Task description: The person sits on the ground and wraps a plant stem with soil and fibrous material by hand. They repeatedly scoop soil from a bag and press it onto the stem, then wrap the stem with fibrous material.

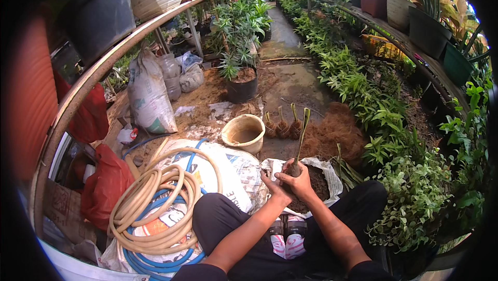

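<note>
Both of my hands are above an opened white sack [334, 187] of dark soil [320, 181]. My left hand [277, 188] and my right hand [298, 183] cup a lump of moist soil [293, 170] between them. From this lump a green plant cutting [302, 133] stands up, tilted slightly right. Just beyond the sack, three short cuttings [282, 127] stand in a row, their bases bundled in brown fibre. A heap of loose brown coconut fibre [336, 133] lies beside them. Loose leafy cuttings [347, 170] rest right of the sack. Left of the row is a cream pot [255, 146] holding murky liquid.
Coiled beige hose [134, 203] and blue hose [144, 261] lie on flattened sacks [229, 180] at my left. A full sack [149, 94] and a black potted plant [243, 88] stand farther off. Pot-laden shelves flank both sides; leafy plants [350, 82] line the right.
</note>
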Available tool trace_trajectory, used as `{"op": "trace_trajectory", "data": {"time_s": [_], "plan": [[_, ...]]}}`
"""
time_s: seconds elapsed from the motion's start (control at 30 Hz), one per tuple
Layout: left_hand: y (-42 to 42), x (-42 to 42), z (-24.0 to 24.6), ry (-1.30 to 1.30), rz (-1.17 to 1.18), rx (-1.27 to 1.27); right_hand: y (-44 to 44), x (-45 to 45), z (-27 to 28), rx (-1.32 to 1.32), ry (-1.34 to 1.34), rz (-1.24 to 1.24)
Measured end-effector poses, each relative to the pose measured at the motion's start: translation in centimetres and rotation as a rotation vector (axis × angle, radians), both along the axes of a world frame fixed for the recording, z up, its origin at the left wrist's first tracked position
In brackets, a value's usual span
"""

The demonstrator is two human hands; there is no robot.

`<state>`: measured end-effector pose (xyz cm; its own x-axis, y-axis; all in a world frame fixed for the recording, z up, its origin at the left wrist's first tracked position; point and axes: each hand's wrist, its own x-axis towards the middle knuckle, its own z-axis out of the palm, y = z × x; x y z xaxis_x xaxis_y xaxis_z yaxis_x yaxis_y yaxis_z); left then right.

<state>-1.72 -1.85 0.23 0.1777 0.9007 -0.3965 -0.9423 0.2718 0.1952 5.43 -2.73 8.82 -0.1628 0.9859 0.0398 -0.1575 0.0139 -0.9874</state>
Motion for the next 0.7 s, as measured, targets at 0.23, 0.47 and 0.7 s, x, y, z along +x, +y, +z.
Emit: {"op": "trace_trajectory", "data": {"time_s": [0.23,0.47,0.7], "plan": [[-1.5,-0.2,4.5,-0.046,0.048,0.101,0.2,-0.3,1.1,-0.014,-0.088,-0.21],[0.0,-0.8,1.8,-0.148,-0.084,0.097,0.7,0.5,1.1,0.116,0.026,0.057],[-1.1,-0.6,4.3,0.022,-0.02,-0.178,0.6,-0.4,-1.3,-0.024,0.084,-0.056]]}}
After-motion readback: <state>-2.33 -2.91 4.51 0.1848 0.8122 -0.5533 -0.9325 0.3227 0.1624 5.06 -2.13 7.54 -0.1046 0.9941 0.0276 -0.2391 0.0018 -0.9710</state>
